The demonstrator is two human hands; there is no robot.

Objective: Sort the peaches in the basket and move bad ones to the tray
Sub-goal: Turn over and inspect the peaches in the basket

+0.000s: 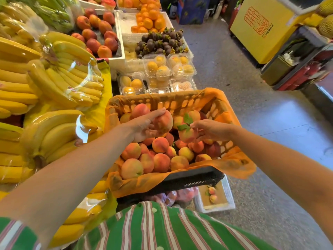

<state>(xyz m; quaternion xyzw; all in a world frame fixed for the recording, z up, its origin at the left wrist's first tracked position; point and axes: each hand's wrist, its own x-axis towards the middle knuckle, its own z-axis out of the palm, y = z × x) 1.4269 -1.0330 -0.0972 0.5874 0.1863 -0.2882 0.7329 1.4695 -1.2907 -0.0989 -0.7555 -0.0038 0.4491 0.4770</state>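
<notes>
**Two peaches in hand above the basket, two in the tray**

A fruit stall runs along a speckled grey floor (234, 73), with a yellow box (259, 29) bearing red characters standing across the aisle. On the stall's left side lie wrapped banana bunches (59, 74). Behind them is a white crate of red-orange stone fruit (97, 33), then a pile of oranges (149, 20) and a heap of dark mangosteens (160, 42). At least five clear lidded boxes (156, 66) of yellow fruit sit just beyond the basket.

The basket (162, 103), lined with orange plastic, stands in front of the person and holds a heap of peaches (158, 156) too overlapped to count exactly. One left hand (142, 127) is raised over the far-left part of the heap, its fingers wrapped around one peach (164, 121). One right hand (210, 129) is just beside it over the middle, its fingers curled on a second peach (187, 135) that carries two green leaves (187, 120).

The tray (229, 193), white-rimmed, lies on the floor below the basket's near-right corner, with two small peaches (212, 194) in it close together.
</notes>
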